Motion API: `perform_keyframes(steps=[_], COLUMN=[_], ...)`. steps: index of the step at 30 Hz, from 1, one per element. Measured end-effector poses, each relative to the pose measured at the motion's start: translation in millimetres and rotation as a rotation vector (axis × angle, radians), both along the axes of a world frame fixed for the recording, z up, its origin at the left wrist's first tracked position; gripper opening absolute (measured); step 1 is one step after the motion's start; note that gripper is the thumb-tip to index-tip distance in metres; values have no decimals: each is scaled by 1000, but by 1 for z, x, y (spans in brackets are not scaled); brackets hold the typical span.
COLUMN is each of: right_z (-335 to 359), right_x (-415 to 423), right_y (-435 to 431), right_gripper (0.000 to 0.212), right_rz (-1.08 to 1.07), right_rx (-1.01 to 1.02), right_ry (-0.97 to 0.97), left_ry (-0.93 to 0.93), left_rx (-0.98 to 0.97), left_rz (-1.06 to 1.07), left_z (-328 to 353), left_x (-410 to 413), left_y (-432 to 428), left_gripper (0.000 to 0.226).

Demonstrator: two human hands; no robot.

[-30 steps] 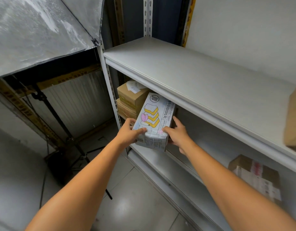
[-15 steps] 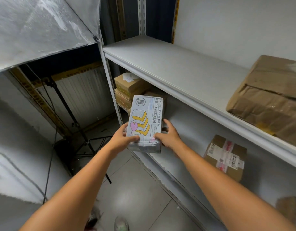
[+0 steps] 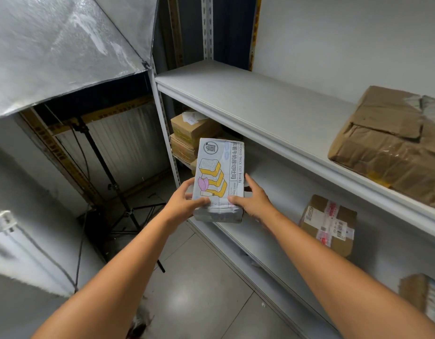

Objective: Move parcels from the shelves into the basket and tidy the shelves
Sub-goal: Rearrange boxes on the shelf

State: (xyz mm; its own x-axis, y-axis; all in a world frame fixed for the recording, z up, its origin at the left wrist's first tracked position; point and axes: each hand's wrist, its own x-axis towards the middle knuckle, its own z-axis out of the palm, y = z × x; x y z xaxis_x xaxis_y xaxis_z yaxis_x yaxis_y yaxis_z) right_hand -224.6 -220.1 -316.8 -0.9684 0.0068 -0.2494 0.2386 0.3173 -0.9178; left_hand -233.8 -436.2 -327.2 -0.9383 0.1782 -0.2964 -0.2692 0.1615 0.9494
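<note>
A white toast-print parcel [image 3: 220, 174] is held in the air just in front of the middle shelf [image 3: 268, 192]. My left hand [image 3: 181, 201] grips its near left edge, thumb on top. My right hand [image 3: 254, 200] grips the near right edge. Stacked brown boxes [image 3: 192, 133] sit at the shelf's far left end. A taped brown box [image 3: 328, 223] stands on the same shelf to the right. A large crumpled brown parcel [image 3: 392, 145] lies on the upper shelf [image 3: 248, 99]. No basket is in view.
A silver softbox [image 3: 59, 45] on a black light stand [image 3: 113, 187] occupies the left, its legs spread on the tiled floor [image 3: 201, 277]. Another parcel [image 3: 424, 297] shows at the lower right edge. A white wall backs the shelves.
Both hands have drawn the toast-print parcel out of the middle shelf toward me. The view has swung right, bringing the large brown parcel and the taped box into sight.
</note>
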Motion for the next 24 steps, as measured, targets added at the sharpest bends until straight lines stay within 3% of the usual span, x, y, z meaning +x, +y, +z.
perform_keyframes(steps=[8, 14, 24], right_z=[6, 13, 11], right_x=[-7, -12, -14], right_y=[-10, -9, -3], right_gripper=[70, 82, 89], right_rz=[-37, -29, -137], right_rx=[-68, -74, -275], right_ry=[-98, -71, -111], left_ry=[21, 44, 142], left_rx=[40, -52, -163], left_rz=[-30, -27, -88], left_z=[1, 3, 18], left_x=[-4, -4, 2], left_y=[-12, -18, -8], left_gripper=[82, 92, 87])
